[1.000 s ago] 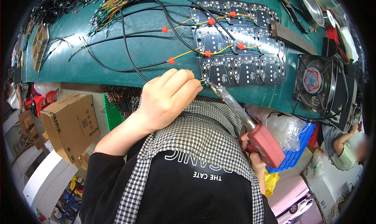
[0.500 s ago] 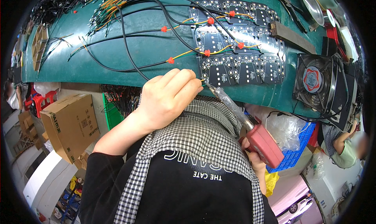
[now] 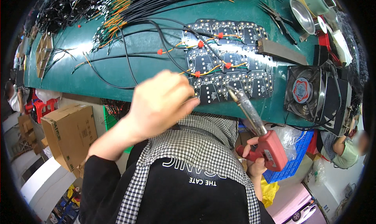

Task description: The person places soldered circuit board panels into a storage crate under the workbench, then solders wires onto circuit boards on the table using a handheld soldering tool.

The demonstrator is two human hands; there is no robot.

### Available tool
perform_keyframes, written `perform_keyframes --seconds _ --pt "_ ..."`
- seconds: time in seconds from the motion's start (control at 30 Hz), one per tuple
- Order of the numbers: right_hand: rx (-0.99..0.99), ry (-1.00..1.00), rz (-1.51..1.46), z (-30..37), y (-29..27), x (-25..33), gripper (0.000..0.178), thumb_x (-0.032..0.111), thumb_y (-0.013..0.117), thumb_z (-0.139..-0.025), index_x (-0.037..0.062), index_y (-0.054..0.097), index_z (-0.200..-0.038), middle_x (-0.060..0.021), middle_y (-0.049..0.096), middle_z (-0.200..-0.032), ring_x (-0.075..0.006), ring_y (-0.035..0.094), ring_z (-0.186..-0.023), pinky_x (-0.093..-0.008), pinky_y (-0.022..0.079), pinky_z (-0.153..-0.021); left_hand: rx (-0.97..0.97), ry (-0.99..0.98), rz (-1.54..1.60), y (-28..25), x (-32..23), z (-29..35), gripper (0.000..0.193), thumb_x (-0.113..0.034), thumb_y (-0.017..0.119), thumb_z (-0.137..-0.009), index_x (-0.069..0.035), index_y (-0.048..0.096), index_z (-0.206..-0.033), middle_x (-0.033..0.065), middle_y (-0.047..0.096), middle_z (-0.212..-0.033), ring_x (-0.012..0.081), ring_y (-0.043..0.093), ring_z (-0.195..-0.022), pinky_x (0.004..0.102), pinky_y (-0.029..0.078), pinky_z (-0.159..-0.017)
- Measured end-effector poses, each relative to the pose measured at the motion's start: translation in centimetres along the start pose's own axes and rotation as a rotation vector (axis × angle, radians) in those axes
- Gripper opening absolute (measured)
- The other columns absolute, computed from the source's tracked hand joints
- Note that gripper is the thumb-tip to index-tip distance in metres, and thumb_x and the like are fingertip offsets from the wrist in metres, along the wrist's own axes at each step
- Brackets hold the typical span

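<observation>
My left hand (image 3: 160, 104), smeared by motion, is closed just left of the black circuit boards (image 3: 258, 87). A black cable (image 3: 128, 59) runs in beneath it; its end is hidden by my fingers. In my right hand (image 3: 253, 163) is a red soldering gun (image 3: 270, 150), its metal barrel slanting up to the left. The gun's tip is over the nearest row of boards; I cannot tell whether it touches. Several cables with orange and green wires lead onto the boards, some carrying red clips (image 3: 201, 44).
A flat metal bar (image 3: 282, 53) lies over the boards' right edge. Farther right are a fan (image 3: 303, 90), pliers (image 3: 279, 21) and a metal bowl (image 3: 302, 16). Bundled cables (image 3: 156, 6) cover the far side of the green table (image 3: 62, 73). A cardboard box (image 3: 70, 134) stands lower left.
The soldering gun's tip has moved right and slightly down, away from my left fingers. My left hand has moved slightly left. The table scene sits lower in view, showing more cables at the back.
</observation>
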State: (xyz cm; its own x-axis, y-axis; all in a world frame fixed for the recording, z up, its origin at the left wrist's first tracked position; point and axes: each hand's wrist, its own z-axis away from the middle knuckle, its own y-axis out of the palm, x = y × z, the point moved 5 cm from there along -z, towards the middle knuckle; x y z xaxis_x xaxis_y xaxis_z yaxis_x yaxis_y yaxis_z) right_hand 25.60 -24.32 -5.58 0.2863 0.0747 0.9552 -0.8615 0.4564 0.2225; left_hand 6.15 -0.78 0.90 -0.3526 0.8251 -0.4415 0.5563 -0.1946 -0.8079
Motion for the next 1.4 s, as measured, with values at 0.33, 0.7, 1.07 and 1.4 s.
perform_keyframes --seconds 0.33,0.7,1.07,1.4 --pt "-0.175 -0.063 -0.046 -0.3 -1.7 0.3 0.084 0.051 0.074 -0.082 -0.0041 0.041 -0.136 -0.0205 0.059 -0.111 -0.0201 0.06 -0.07 -0.0315 0.053 -0.06 0.01 0.209 -0.319 8.9 10.3 -18.8 0.014 -0.01 0.065 -0.084 -0.002 0.068 -0.095 0.0138 0.068 -0.094 0.028 0.067 -0.089 0.038 0.053 -0.08" --pt "-0.274 -0.053 -0.08 1.2 -2.9 0.4 0.083 0.053 0.076 -0.08 -0.0029 0.044 -0.132 -0.0171 0.059 -0.11 -0.0191 0.06 -0.071 -0.0327 0.055 -0.063 -0.015 0.028 -0.417 8.6 7.5 -21.7 0.018 -0.005 0.052 -0.081 -0.003 0.068 -0.073 0.0163 0.066 -0.074 0.0359 0.067 -0.072 0.0431 0.053 -0.064" --pt "-0.118 0.033 -0.018 0.9 -3.2 0.2 0.084 0.058 0.075 -0.078 -0.0053 0.048 -0.127 -0.0174 0.062 -0.11 -0.0181 0.06 -0.067 -0.0283 0.049 -0.057 0.011 0.463 -0.177 3.3 -4.8 -1.5 0.025 -0.007 0.07 -0.066 0.002 0.07 -0.09 0.0011 0.053 -0.073 0.0116 0.055 -0.064 0.0231 0.044 -0.049" --pt "0.032 -0.104 0.465 1.8 -4.6 -1.6 0.076 0.052 0.075 -0.081 -0.0106 0.055 -0.121 -0.0122 0.071 -0.088 -0.0208 0.07 -0.069 -0.0285 0.055 -0.067 0.084 0.336 -0.217 4.2 -4.3 -1.1 0.019 -0.005 0.068 -0.067 0.002 0.068 -0.084 -0.0006 0.046 -0.069 0.0099 0.048 -0.06 0.0219 0.039 -0.045"
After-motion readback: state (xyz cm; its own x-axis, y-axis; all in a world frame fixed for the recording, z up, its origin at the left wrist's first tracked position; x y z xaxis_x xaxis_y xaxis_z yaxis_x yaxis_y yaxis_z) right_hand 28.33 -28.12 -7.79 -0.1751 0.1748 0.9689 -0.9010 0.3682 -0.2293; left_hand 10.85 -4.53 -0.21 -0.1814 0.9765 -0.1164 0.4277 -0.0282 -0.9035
